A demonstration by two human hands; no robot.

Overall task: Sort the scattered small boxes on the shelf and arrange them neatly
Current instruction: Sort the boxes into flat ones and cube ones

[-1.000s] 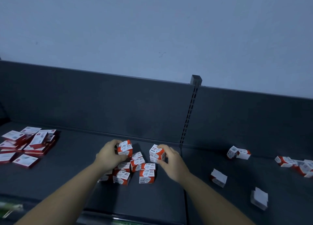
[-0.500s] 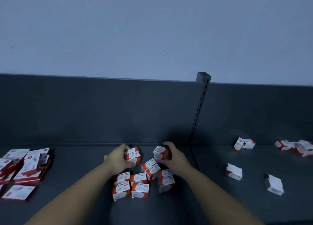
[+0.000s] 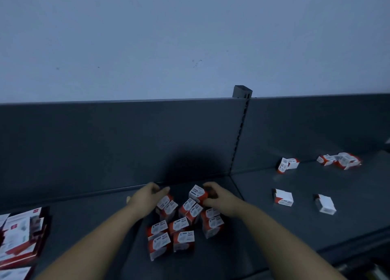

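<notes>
Small red-and-white boxes stand in a tight cluster (image 3: 181, 229) on the dark shelf (image 3: 95, 216), some stacked two high. My left hand (image 3: 145, 196) reaches over the cluster's back left corner and its fingers clasp the top of a stacked box (image 3: 168, 205). My right hand (image 3: 217, 196) grips another box (image 3: 197, 193), held tilted just above the cluster's back right. Scattered boxes lie to the right: a pair (image 3: 288, 164) at the back panel, two white-faced ones (image 3: 283, 197) (image 3: 326, 203) nearer, and a small heap (image 3: 341, 161) far right.
Flat red-and-white packs (image 3: 21, 235) are piled at the left edge. The shelf's dark back panel (image 3: 105, 142) rises behind the boxes, with a slotted upright post (image 3: 242, 115) splitting it. A seam in the shelf runs forward from the post.
Both hands have moved slightly back with their boxes. The left hand's box now sits on the cluster's back left stack. The camera has tilted, shifting the scene lower in view.
</notes>
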